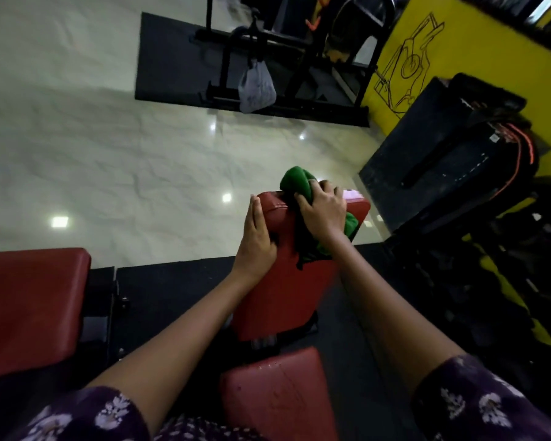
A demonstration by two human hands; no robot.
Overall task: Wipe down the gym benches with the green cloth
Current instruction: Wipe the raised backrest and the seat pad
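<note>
Green cloth (296, 183) bunched at the far end of the red bench pad (287, 281), near its right corner, spilling over the far edge and trailing down under the palm toward the pad's right edge. Right hand (323, 211) pressed down on the cloth, fingers curled over the bunched part, gripping it against the pad. Left hand (256, 240) laid flat along the pad's left edge close to the far left corner, fingers straight and together, holding nothing, thumb tucked onto the top surface. Both forearms stretched forward, ending in dark floral sleeves (490, 405) at the bottom corners of the view.

Pad tilted up away from the viewer, far end highest. Seat pad (274, 396) just below its near end, also red, with small pale specks on its surface, possibly droplets, though too blurred to tell. Second red bench (29, 310) off to the left, well apart from the one under the hands, standing on a dark floor mat (172, 288). Pale glossy floor (109, 154) beyond the pad's far end, with bright light spots reflected in it. Black machine frame (268, 46) farther off on another dark mat, a grey bag (256, 87) hanging from it. Yellow wall (458, 49) with a black line drawing at upper right, dark equipment stacked below it.
</note>
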